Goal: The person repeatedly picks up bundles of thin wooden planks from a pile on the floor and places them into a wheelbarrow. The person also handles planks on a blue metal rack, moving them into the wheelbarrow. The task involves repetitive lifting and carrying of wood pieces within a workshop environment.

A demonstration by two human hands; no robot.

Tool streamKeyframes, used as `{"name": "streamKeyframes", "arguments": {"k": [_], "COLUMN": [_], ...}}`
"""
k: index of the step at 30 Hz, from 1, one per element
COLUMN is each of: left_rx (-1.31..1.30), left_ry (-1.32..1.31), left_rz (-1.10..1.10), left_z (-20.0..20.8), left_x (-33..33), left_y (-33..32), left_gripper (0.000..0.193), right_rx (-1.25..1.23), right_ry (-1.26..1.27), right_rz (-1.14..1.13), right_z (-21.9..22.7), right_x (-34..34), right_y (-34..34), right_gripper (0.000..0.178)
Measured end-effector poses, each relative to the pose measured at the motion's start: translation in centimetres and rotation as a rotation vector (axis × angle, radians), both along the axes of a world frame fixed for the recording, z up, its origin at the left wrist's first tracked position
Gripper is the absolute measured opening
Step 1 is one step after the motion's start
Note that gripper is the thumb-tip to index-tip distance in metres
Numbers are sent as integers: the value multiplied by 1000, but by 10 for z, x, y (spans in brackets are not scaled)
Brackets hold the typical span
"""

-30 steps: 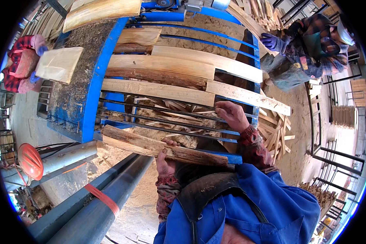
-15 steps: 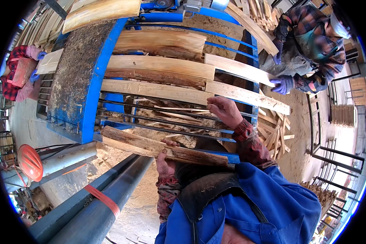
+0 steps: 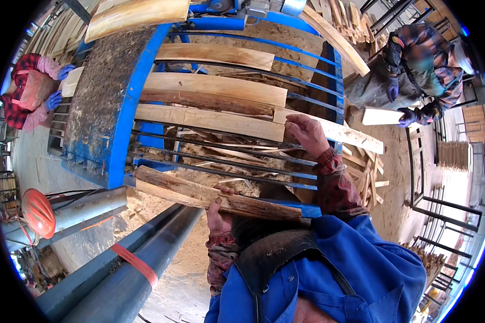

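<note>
My left hand (image 3: 219, 214) is closed round a bark-edged board (image 3: 253, 205), thumb on top, fingertips over its far edge. The board lies across in front of my body. My right hand (image 3: 308, 134) reaches over the blue machine's dark rails, its bent fingers against the left end of a pale plank (image 3: 339, 128) that runs out to the right. Left of those fingers ends another narrow plank (image 3: 210, 120) lying on the rails. Beyond it lie a bark-edged board (image 3: 215, 91) and a pale board (image 3: 215, 55).
A blue machine housing (image 3: 99, 102) covered in sawdust stands left. Offcuts (image 3: 361, 172) are heaped on the right. Co-workers stand at both sides, the right one holding a pale board (image 3: 382, 116). A dark steel beam (image 3: 113, 269) and an orange hard hat (image 3: 39, 213) are at lower left.
My right hand has shifted slightly right; my left hand stays put. The right co-worker has drawn a pale board off the rails. The far bark-edged piece is gone from view.
</note>
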State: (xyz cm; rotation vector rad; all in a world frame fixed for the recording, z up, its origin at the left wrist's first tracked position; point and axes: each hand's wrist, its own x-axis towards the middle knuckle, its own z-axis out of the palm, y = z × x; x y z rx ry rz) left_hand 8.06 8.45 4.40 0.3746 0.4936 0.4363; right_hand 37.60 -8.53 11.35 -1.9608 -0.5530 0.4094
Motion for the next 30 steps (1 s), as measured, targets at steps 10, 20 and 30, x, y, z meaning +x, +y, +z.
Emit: {"name": "streamKeyframes", "arguments": {"k": [10, 20, 30], "left_rx": [-28, -85, -5], "left_ry": [7, -27, 79], "left_rz": [1, 45, 14], "left_z": [-2, -1, 12], "left_x": [0, -3, -1], "left_y": [0, -1, -5], "left_gripper": [49, 47, 48], "right_rx": [-134, -155, -289], "right_ry": [-205, -213, -321], "right_rz": [69, -52, -252], "right_z": [7, 20, 13], "right_x": [7, -12, 2], "right_y": [22, -22, -139], "right_gripper": [28, 26, 30]}}
